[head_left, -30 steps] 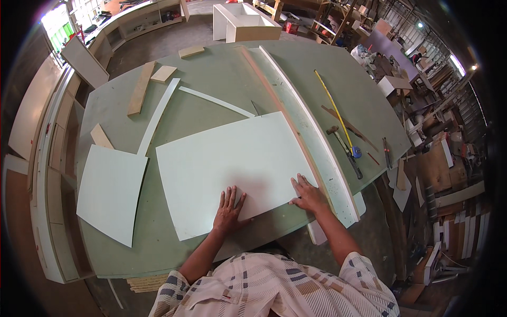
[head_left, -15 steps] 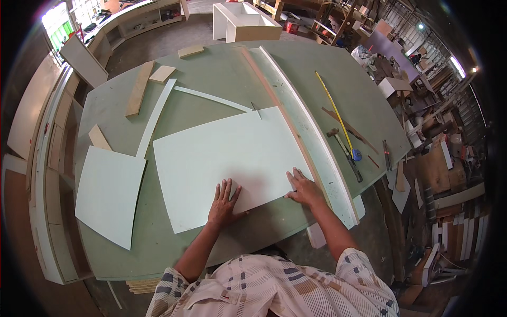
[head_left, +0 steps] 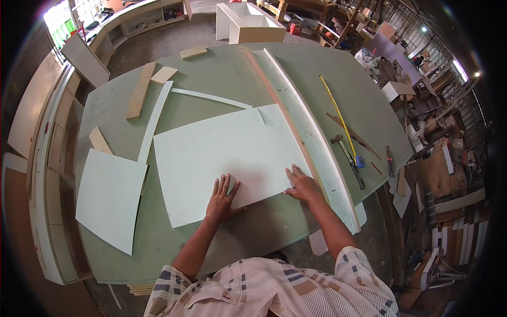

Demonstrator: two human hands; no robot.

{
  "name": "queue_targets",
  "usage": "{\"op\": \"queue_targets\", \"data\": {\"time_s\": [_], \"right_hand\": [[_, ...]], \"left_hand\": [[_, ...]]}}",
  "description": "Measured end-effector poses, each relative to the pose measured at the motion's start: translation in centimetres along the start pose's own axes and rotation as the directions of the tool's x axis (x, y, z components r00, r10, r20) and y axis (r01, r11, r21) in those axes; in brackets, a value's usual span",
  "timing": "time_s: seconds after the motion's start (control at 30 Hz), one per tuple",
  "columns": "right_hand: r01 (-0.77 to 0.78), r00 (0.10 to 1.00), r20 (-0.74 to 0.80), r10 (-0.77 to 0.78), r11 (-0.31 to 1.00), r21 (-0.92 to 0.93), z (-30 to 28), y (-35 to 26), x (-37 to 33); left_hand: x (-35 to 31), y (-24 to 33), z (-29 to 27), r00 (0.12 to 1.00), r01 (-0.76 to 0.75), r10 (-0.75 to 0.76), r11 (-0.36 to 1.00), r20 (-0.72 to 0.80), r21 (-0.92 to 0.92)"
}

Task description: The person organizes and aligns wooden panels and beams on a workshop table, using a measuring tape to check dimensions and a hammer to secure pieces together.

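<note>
A large pale white panel [head_left: 227,153] lies flat on the green table. My left hand [head_left: 222,199] rests palm down on its near edge, fingers outstretched. Toward the panel's near right corner, my right hand [head_left: 302,185] lies on it with fingers spread, close beside a long brown wooden strip [head_left: 288,113]. That strip runs along the panel's right edge, next to a long white-edged channel-like board [head_left: 303,108]. A thin white strip [head_left: 211,97] reaches the panel's far edge, and a slim curved sliver [head_left: 261,116] lies over that edge.
The green table [head_left: 232,244] also bears a smaller white panel [head_left: 112,198], a long white strip [head_left: 156,121] and wood offcuts [head_left: 141,90] at left. On the right lie a hammer [head_left: 346,153], a yellow tape measure [head_left: 360,161] and pliers [head_left: 390,161]. A cabinet carcass [head_left: 256,34] stands beyond.
The large panel has slid slightly away from me, with both hands still on it. The view has shifted a little.
</note>
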State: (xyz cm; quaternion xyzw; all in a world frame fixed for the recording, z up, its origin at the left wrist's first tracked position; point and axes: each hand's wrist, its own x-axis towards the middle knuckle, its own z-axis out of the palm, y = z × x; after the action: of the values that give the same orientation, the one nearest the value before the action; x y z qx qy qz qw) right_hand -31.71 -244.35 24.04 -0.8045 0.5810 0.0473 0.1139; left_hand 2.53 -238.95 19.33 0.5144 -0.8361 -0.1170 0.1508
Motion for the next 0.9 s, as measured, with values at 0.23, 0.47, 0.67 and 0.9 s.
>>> {"op": "queue_targets", "data": {"time_s": [0.23,0.47,0.67,0.9], "right_hand": [[0.018,1.0,0.009,-0.018,1.0,-0.015,-0.3,-0.1,2.2],[0.008,1.0,0.025,-0.008,1.0,0.002,-1.0,-0.1,3.6],[-0.001,1.0,0.023,0.001,1.0,-0.001,-0.6,0.6,4.9],[-0.001,1.0,0.022,0.001,1.0,-0.006,-0.8,0.5,6.6]], "left_hand": [[1.2,-1.5,-0.2,1.0,0.02,-0.02,1.0,-0.001,0.0],[2.5,-2.5,-0.1,1.0,0.014,-0.014,1.0,-0.005,0.027],[3.7,-3.1,0.1,1.0,0.01,-0.01,1.0,-0.016,0.018],[4.8,-4.2,0.0,1.0,0.011,-0.01,1.0,-0.013,0.016]]}}
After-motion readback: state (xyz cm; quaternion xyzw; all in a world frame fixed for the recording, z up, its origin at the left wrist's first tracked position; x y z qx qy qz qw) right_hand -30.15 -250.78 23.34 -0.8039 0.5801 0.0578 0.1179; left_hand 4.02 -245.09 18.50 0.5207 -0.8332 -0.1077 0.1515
